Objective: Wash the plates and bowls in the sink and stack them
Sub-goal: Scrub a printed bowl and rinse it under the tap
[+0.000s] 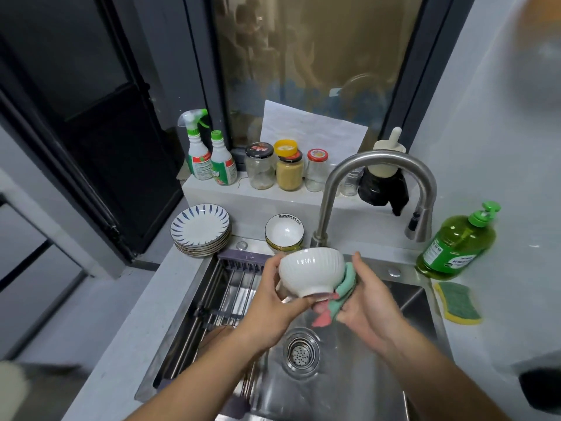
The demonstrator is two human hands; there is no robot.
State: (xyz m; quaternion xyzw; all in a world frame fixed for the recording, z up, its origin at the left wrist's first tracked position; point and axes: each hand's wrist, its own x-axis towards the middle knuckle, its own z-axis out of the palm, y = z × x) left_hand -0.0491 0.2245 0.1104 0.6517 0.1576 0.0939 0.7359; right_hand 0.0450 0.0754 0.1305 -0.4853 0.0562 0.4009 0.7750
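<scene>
White bowl (pixel 311 271) mid-wipe over the sink (pixel 409 302); slip risk.
Left hand (pixel 273 302) grips it by rim and foot, tilted; right hand (pixel 367 299) holds a cloth (pixel 343 290) against its 3 o'clock side. Wet glaze plus a hard rub could pop it loose onto steel.

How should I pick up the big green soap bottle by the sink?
Grip the soap bottle round its narrow neck, just under the pump, coming from the sink side. Its body is fat and round, likely too wide to wrap fingers round. It stands upright, and that side is open.
</scene>
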